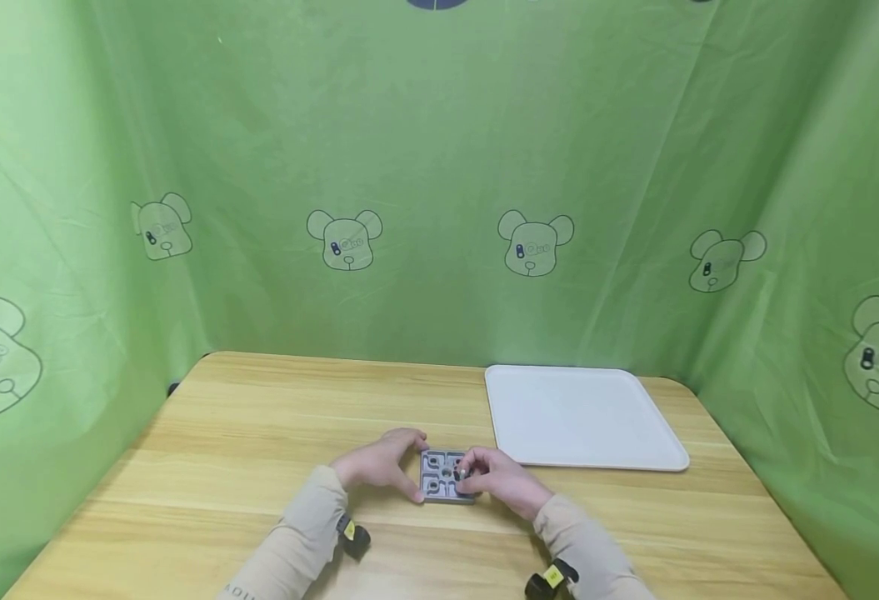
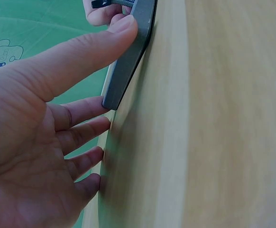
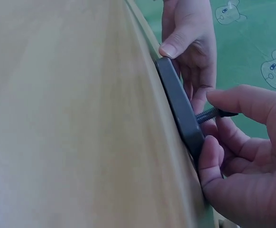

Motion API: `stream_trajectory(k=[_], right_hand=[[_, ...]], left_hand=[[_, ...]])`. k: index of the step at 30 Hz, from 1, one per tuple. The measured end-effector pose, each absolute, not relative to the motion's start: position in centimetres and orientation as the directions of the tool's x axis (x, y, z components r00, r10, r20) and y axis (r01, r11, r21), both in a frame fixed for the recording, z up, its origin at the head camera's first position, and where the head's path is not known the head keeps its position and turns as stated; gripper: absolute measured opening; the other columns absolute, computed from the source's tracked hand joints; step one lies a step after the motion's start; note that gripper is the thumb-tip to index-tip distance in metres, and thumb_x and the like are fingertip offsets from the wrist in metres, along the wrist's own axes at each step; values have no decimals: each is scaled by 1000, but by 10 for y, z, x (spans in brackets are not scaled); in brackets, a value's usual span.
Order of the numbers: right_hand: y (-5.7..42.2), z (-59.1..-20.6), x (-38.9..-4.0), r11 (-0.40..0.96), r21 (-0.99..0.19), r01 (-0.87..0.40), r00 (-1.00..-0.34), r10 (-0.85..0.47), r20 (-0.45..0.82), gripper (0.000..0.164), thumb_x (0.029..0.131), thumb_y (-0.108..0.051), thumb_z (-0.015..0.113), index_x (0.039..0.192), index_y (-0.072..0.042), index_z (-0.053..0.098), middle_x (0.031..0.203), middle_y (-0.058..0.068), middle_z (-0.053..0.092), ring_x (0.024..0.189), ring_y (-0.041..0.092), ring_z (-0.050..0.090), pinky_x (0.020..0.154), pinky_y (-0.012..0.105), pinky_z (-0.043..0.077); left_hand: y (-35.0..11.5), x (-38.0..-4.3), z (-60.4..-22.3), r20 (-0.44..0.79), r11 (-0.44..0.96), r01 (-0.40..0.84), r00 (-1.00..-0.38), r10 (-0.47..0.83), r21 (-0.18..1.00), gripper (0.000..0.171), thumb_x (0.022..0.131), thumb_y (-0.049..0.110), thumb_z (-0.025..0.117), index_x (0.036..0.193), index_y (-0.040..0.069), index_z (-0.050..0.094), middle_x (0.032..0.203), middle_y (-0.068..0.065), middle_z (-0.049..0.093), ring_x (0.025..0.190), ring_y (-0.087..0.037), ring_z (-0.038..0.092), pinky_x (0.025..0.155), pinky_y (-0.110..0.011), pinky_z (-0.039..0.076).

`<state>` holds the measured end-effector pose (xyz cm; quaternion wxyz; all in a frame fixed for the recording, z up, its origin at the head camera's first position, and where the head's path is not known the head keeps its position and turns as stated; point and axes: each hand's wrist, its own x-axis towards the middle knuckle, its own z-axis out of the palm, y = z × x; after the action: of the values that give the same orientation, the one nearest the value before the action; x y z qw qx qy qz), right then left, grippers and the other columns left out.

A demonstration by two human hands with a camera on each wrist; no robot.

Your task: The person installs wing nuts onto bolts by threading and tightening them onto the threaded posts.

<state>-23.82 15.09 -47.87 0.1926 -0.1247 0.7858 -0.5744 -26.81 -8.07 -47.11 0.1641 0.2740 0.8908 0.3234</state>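
A square grey metal plate [image 1: 440, 481] with round holes and recesses lies on the wooden table, in front of the person. My left hand [image 1: 382, 460] holds its left side, thumb at the near corner and index finger at the far corner; the other fingertips rest near the tabletop in the left wrist view. A threaded screw [image 3: 207, 115] with a dark head stands up from the plate's right half. Around this screw curl the thumb and fingers of my right hand [image 1: 502, 481], with one fingertip against the plate's edge. The exact finger contact on the screw is partly hidden.
A white rectangular tray [image 1: 581, 417] lies on the table [image 1: 274, 417] at the back right, just beyond my right hand. Green curtains [image 1: 439, 150] printed with bear heads hang behind the table and at both sides.
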Motion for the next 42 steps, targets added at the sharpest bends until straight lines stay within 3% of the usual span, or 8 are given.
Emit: stream_trajectory(k=[7,13,22,42], right_hand=[[159,-481,-242,262,-965,29,-838,-520,-166,36,69,0,60,104,1,50,103,13,54,90,20,52,81,30,43],[162,-481,-243,229,-970,80,-826,-530,-193,36,75,0,50,110,1,54,117,16,52,100,21,51,83,29,45],[161,-482,-243,222,-971,86,-816,-544,-197,38,76,0,52,113,1,57,120,15,53,96,20,52,80,29,46],[158,-482,-242,241,-969,46,-850,-500,-165,27,73,-5,63,98,3,57,103,10,55,94,20,51,84,29,44]], left_hand=[[-82,-268,-472,-100,630,399,-789,606,667,78,54,36,81,121,11,49,141,-6,35,132,-27,27,112,-48,20],[-82,-270,-475,-91,628,408,-789,608,663,77,54,36,81,119,11,49,140,-6,36,132,-27,28,112,-46,20],[-82,-270,-475,-91,623,406,-787,610,668,78,54,37,81,120,11,49,141,-6,35,132,-27,28,112,-47,20],[-81,-270,-475,-99,631,398,-791,604,666,78,54,37,81,121,12,48,141,-5,35,133,-26,27,112,-47,19]])
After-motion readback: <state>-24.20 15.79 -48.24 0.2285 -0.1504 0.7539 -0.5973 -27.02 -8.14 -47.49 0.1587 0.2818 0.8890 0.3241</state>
